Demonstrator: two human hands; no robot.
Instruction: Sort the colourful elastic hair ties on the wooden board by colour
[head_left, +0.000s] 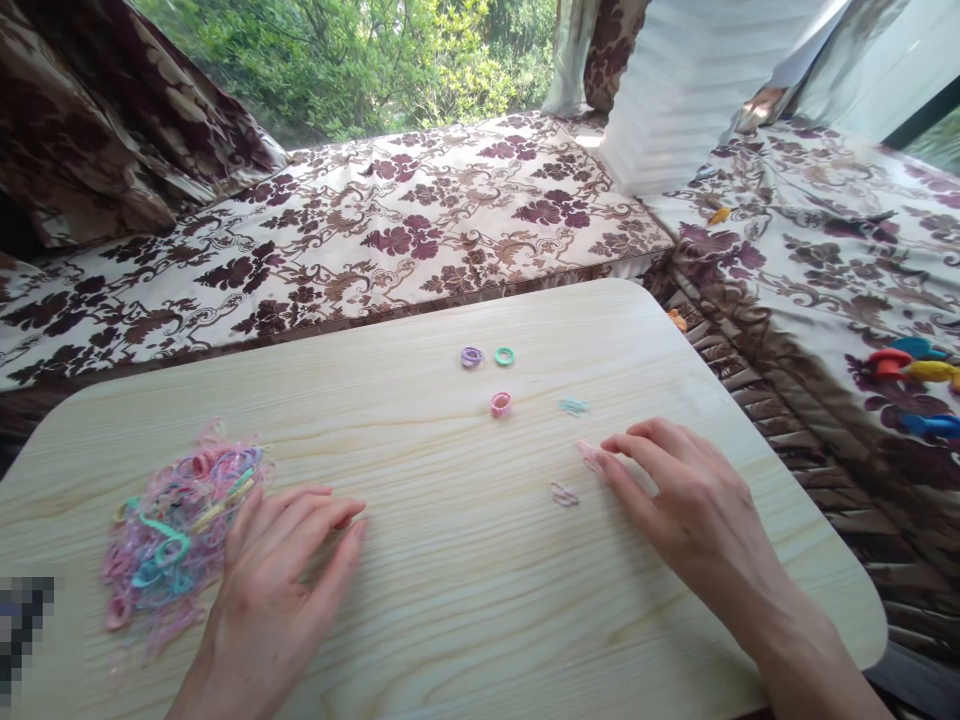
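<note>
My left hand (281,560) lies flat on the pale wooden table (465,600), fingers stretched out, right beside a heap of small coloured elastic bands (176,530). My right hand (675,490) rests on the table with its fingers extended and holds nothing. Its fingertips are close to a small pink band (591,455), and a pale pink band (564,494) lies just below them. Farther off sit a purple band (472,356), a green band (504,356), a pink band (500,404) and a teal band (573,406).
Floral cushions (390,230) surround the table at the back and right. A white pleated pillow (675,90) leans in the far corner. Colourful plastic toys (919,375) lie on the right cushion. A window with greenery is behind.
</note>
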